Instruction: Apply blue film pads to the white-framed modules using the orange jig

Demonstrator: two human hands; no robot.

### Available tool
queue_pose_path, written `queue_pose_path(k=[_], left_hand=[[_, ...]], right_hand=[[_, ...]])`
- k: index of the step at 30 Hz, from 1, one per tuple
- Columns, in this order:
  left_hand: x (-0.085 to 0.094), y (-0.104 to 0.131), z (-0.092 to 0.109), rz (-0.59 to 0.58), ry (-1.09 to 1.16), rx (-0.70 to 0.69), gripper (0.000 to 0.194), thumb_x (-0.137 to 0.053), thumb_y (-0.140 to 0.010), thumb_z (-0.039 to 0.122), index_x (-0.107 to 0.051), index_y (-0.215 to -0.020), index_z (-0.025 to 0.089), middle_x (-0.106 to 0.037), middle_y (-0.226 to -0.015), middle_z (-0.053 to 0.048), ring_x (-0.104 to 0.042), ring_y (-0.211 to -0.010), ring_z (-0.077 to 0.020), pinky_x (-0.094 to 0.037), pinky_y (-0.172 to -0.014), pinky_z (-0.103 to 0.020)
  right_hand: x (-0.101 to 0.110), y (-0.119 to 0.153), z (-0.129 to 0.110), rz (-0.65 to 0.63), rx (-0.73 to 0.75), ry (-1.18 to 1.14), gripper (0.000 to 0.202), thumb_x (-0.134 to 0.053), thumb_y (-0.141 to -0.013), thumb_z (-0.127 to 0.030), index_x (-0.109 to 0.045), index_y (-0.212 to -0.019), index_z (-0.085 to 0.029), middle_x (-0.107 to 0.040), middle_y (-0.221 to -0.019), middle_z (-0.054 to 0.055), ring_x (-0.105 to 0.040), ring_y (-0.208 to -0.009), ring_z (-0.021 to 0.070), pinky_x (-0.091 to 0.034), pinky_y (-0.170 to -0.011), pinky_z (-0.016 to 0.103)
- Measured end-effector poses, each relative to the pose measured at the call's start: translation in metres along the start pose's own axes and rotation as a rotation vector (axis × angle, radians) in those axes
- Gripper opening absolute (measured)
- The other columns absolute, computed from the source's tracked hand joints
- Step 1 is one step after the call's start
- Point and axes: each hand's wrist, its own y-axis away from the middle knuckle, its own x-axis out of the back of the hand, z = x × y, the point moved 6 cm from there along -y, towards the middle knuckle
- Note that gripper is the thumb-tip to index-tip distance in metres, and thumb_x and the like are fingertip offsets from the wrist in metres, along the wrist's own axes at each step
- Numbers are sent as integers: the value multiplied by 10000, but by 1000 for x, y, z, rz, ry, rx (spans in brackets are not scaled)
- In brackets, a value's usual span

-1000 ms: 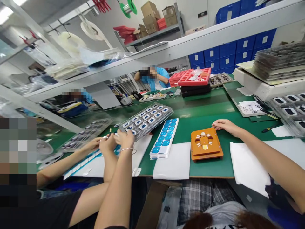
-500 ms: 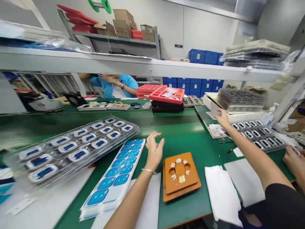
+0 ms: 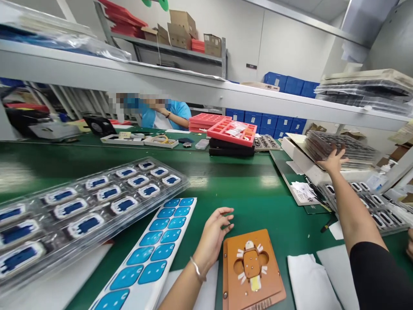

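Left hand (image 3: pixel 217 230) hangs over the green surface (image 3: pixel 251 198) at between ten and eleven o'clock from the orange fixture (image 3: pixel 253 271), its fingers loosely bent and apart, gripping nothing. Right hand (image 3: pixel 334 161) is stretched out to between one and two o'clock of the fixture, fingers spread against the near left side of a stack of clear trays (image 3: pixel 358 150); whether the fingertips touch it cannot be told. That stack sits on a white box (image 3: pixel 298 157).

The fixture lies flat on the surface at the near edge of view, with a central recess and a yellow patch at its six o'clock end. At nine o'clock from it lies a sheet of blue stickers (image 3: pixel 153 252), and at ten o'clock a clear tray (image 3: pixel 135 213) of white-rimmed blue parts, beside the sheet. A folded white cloth (image 3: pixel 308 280) lies at three o'clock, and a second parts tray (image 3: pixel 398 227) at two. At twelve o'clock, well apart, rests a coral tray (image 3: pixel 229 140); at eleven, a person in blue (image 3: pixel 179 112).
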Motion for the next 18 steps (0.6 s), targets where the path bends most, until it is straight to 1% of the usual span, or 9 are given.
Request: queue_pose_path(k=[3, 6, 9, 14, 18], left_hand=[[-2, 2, -3, -21, 55, 76, 286, -611, -458, 192, -634, -744, 185, -670, -971, -48, -615, -796, -152, -505, -654, -254], [-2, 5, -3, -34, 86, 115, 294, -614, -452, 189, -638, -744, 181, -666, -960, -44, -604, -773, -141, -486, -638, -241], [-2, 8, 0, -38, 107, 129, 305, -628, -444, 198, -640, -749, 178, -662, -934, -32, -594, -758, -131, -477, -631, -235], [-3, 11, 1, -40, 126, 142, 311, -638, -417, 192, -636, -728, 180, -664, -888, -19, -580, -740, -125, -463, -612, -225], [-7, 14, -1, -55, 117, 165, 278, -649, -422, 188, -647, -699, 175, -671, -889, -33, -580, -729, -132, -458, -606, -231]], right_hand=[[-3, 0, 1, 6, 15, 47, 1258, -843, -526, -587, -151, -1524, -257, 72, -1587, 186, -117, -1380, 560, -430, -974, 634], [-3, 4, -2, 25, 33, 77, 1171, -833, -551, -572, -231, -1484, -199, -3, -1575, 226, -159, -1365, 559, -438, -960, 615], [-1, 12, -8, 45, 76, 85, 1101, -817, -582, -558, -266, -1453, -171, -52, -1564, 248, -197, -1345, 565, -432, -949, 612], [12, 33, -15, 68, 194, 75, 1070, -792, -604, -558, -262, -1439, -148, -62, -1562, 288, -282, -1300, 555, -382, -951, 644], [27, 52, -16, 49, 320, 59, 969, -717, -686, -570, -268, -1442, -162, -130, -1563, 299, -390, -1242, 506, -389, -941, 584]])
